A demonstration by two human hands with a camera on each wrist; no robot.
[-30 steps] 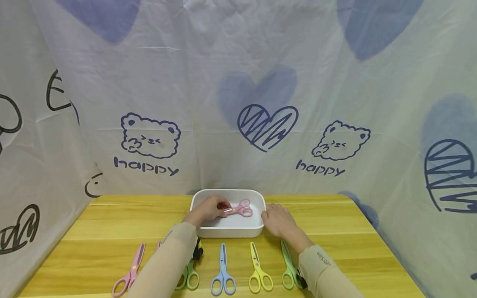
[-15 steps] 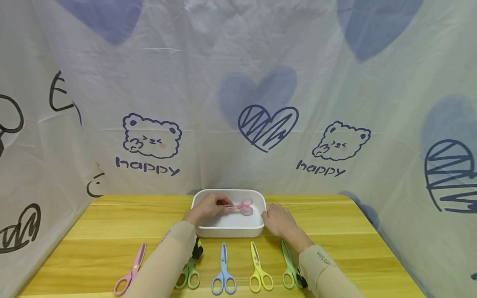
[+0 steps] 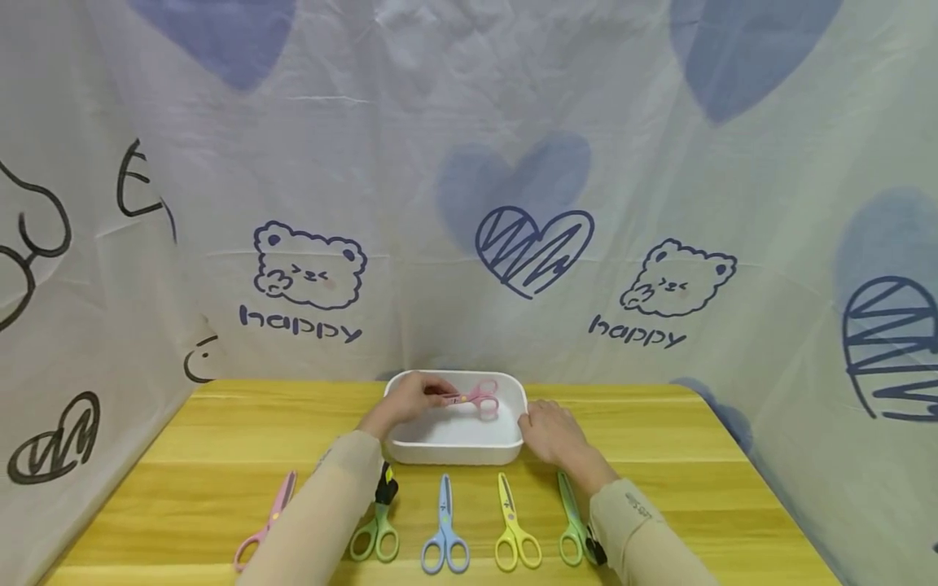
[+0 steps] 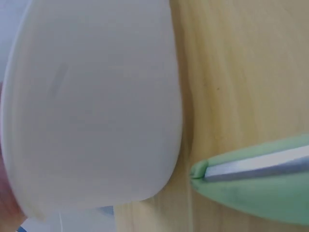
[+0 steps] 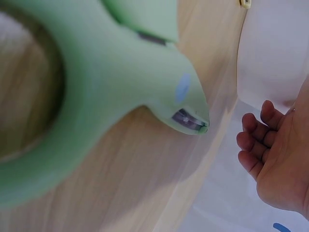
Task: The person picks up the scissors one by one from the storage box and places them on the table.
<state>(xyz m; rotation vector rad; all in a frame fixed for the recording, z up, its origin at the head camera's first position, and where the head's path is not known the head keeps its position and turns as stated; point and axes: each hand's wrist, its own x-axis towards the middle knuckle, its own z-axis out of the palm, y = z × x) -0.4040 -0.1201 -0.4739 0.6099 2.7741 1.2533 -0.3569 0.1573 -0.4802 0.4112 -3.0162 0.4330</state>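
A white box (image 3: 456, 454) stands at the back of the wooden table. My left hand (image 3: 408, 399) reaches into it over the left side and pinches pink scissors (image 3: 481, 398) by the blade end, their handles pointing right. The left fingertips are partly hidden behind the hand. At the box's right side my right hand (image 3: 554, 431) holds the rim; in the right wrist view its fingers (image 5: 258, 133) curl outside the wall. Nearest to the left wrist lie green scissors (image 4: 256, 176); another green pair (image 3: 572, 521) lies beside the right forearm.
In a row along the front lie more scissors: a pink pair (image 3: 274, 517) partly behind the left sleeve, a blue pair (image 3: 444, 529) and a yellow pair (image 3: 513, 529). Both forearms reach over this row. A printed white cloth (image 3: 469, 163) hangs behind the table.
The left hand and pink scissors have risen slightly inside the box, and the scissors have turned a little. The right hand stays at the rim. The head view has shifted slightly.
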